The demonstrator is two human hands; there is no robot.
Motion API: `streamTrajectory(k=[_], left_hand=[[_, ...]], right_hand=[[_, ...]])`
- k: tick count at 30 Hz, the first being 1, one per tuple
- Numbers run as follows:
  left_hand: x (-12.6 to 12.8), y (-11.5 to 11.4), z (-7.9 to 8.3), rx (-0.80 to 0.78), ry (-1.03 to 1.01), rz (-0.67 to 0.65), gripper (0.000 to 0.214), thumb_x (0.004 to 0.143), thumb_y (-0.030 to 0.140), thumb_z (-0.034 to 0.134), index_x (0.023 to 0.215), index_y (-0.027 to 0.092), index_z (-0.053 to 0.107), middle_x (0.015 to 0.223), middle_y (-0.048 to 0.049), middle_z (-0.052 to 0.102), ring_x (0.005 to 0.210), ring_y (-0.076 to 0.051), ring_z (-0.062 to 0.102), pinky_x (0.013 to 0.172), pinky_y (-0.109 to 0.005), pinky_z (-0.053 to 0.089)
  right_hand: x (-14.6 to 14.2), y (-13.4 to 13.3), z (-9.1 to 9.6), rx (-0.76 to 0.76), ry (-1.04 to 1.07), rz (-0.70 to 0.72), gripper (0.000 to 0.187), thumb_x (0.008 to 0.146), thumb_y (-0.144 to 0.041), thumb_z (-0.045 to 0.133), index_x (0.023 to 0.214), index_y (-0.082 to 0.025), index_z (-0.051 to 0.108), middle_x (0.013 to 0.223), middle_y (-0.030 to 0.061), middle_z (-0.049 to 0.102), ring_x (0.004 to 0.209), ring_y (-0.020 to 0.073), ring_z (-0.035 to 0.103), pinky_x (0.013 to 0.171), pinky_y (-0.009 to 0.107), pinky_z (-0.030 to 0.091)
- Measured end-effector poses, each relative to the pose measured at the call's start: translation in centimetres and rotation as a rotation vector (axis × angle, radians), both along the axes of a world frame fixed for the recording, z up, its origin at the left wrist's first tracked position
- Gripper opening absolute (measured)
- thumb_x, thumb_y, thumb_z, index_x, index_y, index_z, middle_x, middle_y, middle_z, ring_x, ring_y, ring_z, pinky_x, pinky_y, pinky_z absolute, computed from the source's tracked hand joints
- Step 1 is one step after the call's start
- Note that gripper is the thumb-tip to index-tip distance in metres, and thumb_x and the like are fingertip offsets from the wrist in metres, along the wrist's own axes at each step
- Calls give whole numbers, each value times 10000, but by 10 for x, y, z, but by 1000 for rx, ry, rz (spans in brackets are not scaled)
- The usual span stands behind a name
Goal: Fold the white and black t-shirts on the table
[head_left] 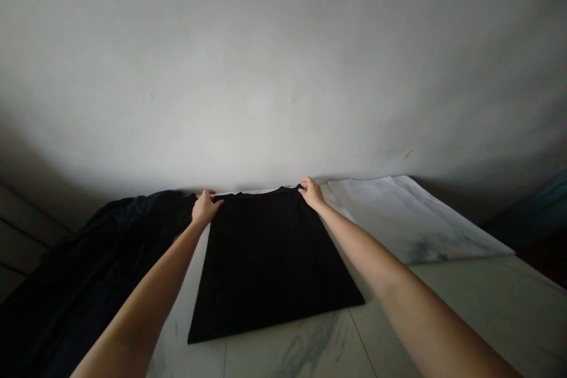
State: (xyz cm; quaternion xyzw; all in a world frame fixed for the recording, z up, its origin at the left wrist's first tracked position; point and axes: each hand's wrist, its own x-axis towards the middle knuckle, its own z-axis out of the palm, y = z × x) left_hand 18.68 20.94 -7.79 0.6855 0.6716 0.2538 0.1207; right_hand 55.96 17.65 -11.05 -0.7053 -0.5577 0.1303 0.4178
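Observation:
A flat black cloth (pixel 270 254), which looks like a garment, lies spread on the pale marble-patterned surface with its far edge close to the wall. My left hand (pixel 205 208) pinches its far left corner between thumb and fingers. At the far right corner, my right hand (pixel 312 192) grips the cloth in the same way. The far edge looks slightly wavy between the two hands, while the near edge lies flat and runs at a slant.
Dark crumpled fabric (pixel 106 254) is heaped on the left. To the right, a white sheet-like piece (pixel 398 207) lies flat against the wall. The marble-patterned surface (pixel 482 307) shows thin seams. A plain grey-white wall (pixel 266 71) rises behind everything.

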Motion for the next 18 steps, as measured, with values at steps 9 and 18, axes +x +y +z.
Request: streamTrajectory(k=[9,18], left_hand=[[3,3,13,24,31,-303,175,673,159,593,772,238,714,917,-49,718,1002,-272,647,915,-346,469],[-7,7,-3,58,-138,-312,184,721,211,582,859,205,703,930,-41,733,938,-234,663,899,-325,491]], right_hand=[[-3,-7,13,-123,93,222,167,628,-84,648,741,-194,704,816,23,743,838,204,678,832,318,508],[4,-11,13,-151,97,181,281,712,-107,549,922,-167,726,952,37,758,901,181,689,804,256,511]])
